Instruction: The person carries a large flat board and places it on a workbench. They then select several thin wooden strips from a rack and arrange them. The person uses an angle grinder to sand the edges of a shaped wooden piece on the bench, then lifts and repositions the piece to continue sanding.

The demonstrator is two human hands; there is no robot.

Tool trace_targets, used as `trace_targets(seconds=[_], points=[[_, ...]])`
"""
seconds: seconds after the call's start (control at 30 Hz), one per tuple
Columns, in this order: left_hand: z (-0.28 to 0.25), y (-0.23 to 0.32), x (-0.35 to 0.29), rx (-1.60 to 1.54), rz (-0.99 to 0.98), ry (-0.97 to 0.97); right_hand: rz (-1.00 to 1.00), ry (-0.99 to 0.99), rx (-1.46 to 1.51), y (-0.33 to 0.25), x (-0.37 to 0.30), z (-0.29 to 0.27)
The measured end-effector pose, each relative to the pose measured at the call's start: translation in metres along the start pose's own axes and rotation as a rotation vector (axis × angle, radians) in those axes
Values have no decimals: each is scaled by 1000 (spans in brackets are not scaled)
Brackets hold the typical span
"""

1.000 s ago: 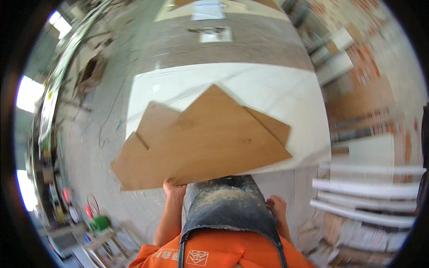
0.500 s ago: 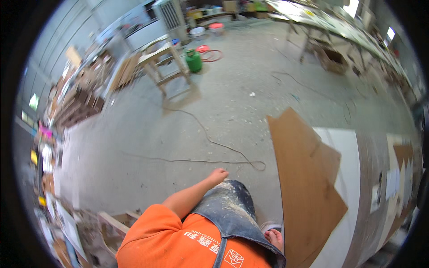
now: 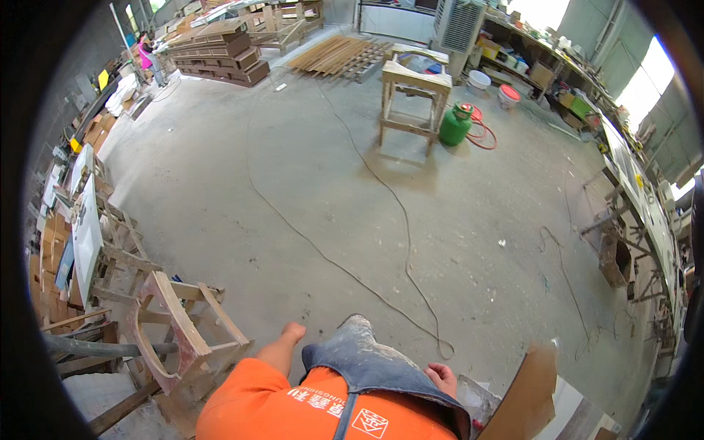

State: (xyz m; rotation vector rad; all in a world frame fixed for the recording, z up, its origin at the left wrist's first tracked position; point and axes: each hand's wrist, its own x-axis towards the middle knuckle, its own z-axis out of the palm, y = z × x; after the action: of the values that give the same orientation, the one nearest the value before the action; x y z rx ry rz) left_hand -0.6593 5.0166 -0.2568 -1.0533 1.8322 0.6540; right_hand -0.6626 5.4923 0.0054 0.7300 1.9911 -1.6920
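Note:
My left hand [image 3: 293, 332] hangs low in front of my left side, over the concrete floor. It is small and slightly blurred, and its fingers cannot be made out; no object shows in it. By the right edge of my dusty dark apron [image 3: 361, 343] is my right hand [image 3: 442, 377], fingers curled in, with nothing visible inside. Brown sheet board [image 3: 524, 400] stands close to the right of that hand. At my left, a wooden frame with a curved side [image 3: 176, 326] is the nearest thing to my left hand.
A long cable [image 3: 323, 257] loops across the floor ahead. Farther off stand a wooden stand [image 3: 414, 92], a green gas cylinder [image 3: 456, 125] with a red hose, and lidded buckets [image 3: 508, 96]. Stacked brown pieces [image 3: 224, 55] and a person in pink [image 3: 147, 55] are at the far left.
My view has swung to the left, so the stand and cylinder now appear farther right. The brown board has slid toward the lower right, and the curved wooden frame has come into fuller view.

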Motion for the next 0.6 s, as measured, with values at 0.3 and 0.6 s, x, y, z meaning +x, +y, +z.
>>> trace_targets(seconds=[0.3, 0.6], points=[[-134, 98, 34, -652, 199, 222, -45, -325, -304, -154, 175, 121], [-230, 163, 109, -605, 34, 169, -143, -454, -468, -313, 383, 230]])
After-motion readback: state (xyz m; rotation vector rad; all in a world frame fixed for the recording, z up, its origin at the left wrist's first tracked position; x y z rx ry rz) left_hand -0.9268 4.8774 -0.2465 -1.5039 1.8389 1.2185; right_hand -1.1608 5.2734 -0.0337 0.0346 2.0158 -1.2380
